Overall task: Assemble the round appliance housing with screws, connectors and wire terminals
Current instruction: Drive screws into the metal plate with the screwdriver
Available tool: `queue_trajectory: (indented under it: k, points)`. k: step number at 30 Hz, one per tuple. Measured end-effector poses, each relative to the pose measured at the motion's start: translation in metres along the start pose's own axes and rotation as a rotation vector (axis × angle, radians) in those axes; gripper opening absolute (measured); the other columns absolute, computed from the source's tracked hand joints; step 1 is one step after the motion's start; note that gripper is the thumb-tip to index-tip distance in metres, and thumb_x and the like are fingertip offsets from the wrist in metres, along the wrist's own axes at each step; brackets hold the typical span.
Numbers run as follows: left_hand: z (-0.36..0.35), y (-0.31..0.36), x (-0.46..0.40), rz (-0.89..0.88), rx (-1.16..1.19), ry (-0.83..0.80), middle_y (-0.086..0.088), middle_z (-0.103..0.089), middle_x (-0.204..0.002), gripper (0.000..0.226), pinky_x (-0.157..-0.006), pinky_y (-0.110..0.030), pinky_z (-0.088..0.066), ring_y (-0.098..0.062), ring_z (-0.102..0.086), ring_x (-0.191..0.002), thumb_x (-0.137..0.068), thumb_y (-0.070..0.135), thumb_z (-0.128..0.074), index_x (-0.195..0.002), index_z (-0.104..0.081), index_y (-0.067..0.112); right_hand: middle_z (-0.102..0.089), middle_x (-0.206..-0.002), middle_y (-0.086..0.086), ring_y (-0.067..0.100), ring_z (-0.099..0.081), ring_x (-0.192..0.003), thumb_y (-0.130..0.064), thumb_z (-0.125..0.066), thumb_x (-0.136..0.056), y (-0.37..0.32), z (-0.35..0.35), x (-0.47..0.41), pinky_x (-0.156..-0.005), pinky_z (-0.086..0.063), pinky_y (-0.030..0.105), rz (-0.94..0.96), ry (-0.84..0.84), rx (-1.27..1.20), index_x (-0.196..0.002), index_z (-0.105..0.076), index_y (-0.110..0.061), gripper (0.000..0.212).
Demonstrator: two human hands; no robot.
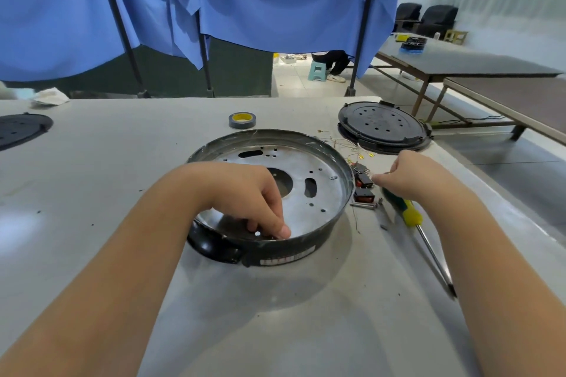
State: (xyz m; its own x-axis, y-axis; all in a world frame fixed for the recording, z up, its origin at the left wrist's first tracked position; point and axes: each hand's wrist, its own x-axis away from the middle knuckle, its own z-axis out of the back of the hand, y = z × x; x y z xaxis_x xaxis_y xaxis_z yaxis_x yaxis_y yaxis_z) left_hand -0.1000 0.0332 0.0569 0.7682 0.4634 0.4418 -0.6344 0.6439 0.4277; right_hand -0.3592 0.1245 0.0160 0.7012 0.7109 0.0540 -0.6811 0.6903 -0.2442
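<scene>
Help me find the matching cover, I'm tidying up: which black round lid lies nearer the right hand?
The black perforated lid at the table's far right, just beyond the right hand. The other lid lies at the far left edge, partly cut off.

Housing [306, 193] sits mid-table; tape roll [242, 120] behind it; screwdriver [416, 223] and lid [384, 126] to its right.

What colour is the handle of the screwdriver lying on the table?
The screwdriver handle is green and yellow, seen in the head view.
</scene>
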Motion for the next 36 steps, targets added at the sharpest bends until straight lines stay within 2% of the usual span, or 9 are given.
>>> queue_trajectory:
  k: [5, 9, 17, 20, 22, 25, 27, 32, 36]
  points:
    - [-0.001, 0.000, 0.001, 0.017, 0.012, -0.005, 0.012, -0.071, -0.072, 0.019, -0.075, -0.022, -0.050, 0.004, -0.060, -0.061, -0.076, 0.052, -0.075, -0.073, -0.074, 0.034, -0.050, -0.118, 0.017, 0.034, -0.053, -0.107, -0.030, -0.063, -0.087, -0.001, -0.003, 0.005, -0.082, -0.048, 0.041, -0.096, -0.021, -0.013, -0.126, -0.034, -0.005, 0.054]
    - [-0.002, 0.002, 0.004, 0.032, -0.002, -0.004, 0.014, -0.068, -0.066, 0.021, -0.073, -0.021, -0.049, 0.005, -0.059, -0.059, -0.077, 0.052, -0.074, -0.069, -0.072, 0.033, -0.050, -0.102, 0.012, 0.031, -0.055, -0.101, -0.024, -0.060, -0.089, 0.000, -0.005, 0.008, -0.084, -0.051, 0.039, -0.124, -0.103, 0.019, -0.143, -0.019, -0.005, 0.071]
    - [-0.005, 0.005, 0.006, 0.048, -0.038, 0.046, 0.011, -0.072, -0.074, 0.020, -0.076, -0.026, -0.052, -0.001, -0.062, -0.067, -0.078, 0.048, -0.075, -0.071, -0.073, 0.029, -0.048, -0.086, 0.007, 0.025, -0.056, -0.086, -0.020, -0.060, -0.087, 0.002, -0.005, 0.001, -0.078, -0.056, 0.037, -0.095, -0.087, -0.024, -0.133, -0.037, -0.007, 0.053]
    - [-0.005, 0.004, 0.003, 0.063, -0.046, 0.056, 0.012, -0.070, -0.068, 0.022, -0.071, -0.024, -0.050, 0.003, -0.058, -0.059, -0.074, 0.051, -0.077, -0.069, -0.072, 0.030, -0.049, -0.086, 0.008, 0.026, -0.061, -0.082, -0.019, -0.059, -0.087, 0.002, -0.001, -0.002, -0.078, -0.058, 0.043, -0.079, -0.063, -0.136, -0.131, -0.037, -0.009, 0.050]
    - [-0.004, 0.003, 0.002, 0.072, -0.037, 0.053, 0.013, -0.068, -0.065, 0.024, -0.072, -0.026, -0.051, 0.003, -0.057, -0.056, -0.071, 0.053, -0.079, -0.066, -0.071, 0.031, -0.051, -0.087, 0.007, 0.024, -0.061, -0.076, -0.018, -0.060, -0.089, 0.000, 0.006, -0.002, -0.066, -0.060, 0.041, -0.054, -0.050, -0.244, -0.132, -0.038, -0.012, 0.049]
    - [-0.004, 0.001, 0.001, 0.071, -0.026, 0.053, 0.012, -0.069, -0.066, 0.026, -0.076, -0.030, -0.054, -0.001, -0.058, -0.059, -0.069, 0.055, -0.080, -0.063, -0.070, 0.032, -0.054, -0.087, 0.003, 0.016, -0.059, -0.071, -0.018, -0.064, -0.090, -0.007, 0.021, 0.002, -0.039, -0.049, 0.023, 0.026, -0.053, -0.433, -0.132, -0.042, -0.016, 0.047]
    - [-0.004, 0.000, 0.000, 0.065, -0.027, 0.060, 0.011, -0.069, -0.067, 0.026, -0.073, -0.028, -0.052, 0.000, -0.058, -0.059, -0.067, 0.056, -0.080, -0.064, -0.070, 0.032, -0.057, -0.088, 0.002, 0.015, -0.061, -0.071, -0.019, -0.066, -0.089, -0.015, 0.035, 0.010, -0.035, -0.046, 0.018, 0.075, -0.061, -0.577, -0.125, -0.046, -0.020, 0.041]
    - [-0.004, -0.001, 0.001, 0.040, -0.035, 0.051, 0.013, -0.071, -0.070, 0.024, -0.076, -0.029, -0.054, 0.002, -0.061, -0.061, -0.069, 0.055, -0.079, -0.068, -0.071, 0.033, -0.064, -0.096, 0.006, 0.019, -0.067, -0.080, -0.020, -0.069, -0.086, -0.042, 0.072, 0.036, -0.045, -0.053, 0.022, 0.198, -0.088, -0.922, -0.110, -0.052, -0.025, 0.030]
    - [-0.001, -0.001, 0.005, 0.002, -0.036, 0.019, 0.009, -0.074, -0.083, 0.015, -0.088, -0.035, -0.055, -0.009, -0.068, -0.084, -0.075, 0.049, -0.078, -0.076, -0.074, 0.034, -0.066, -0.104, 0.007, 0.021, -0.070, -0.088, -0.015, -0.066, -0.088, -0.067, 0.088, 0.050, -0.058, -0.058, 0.029, 0.337, -0.068, -1.184, -0.115, -0.055, -0.020, 0.029]
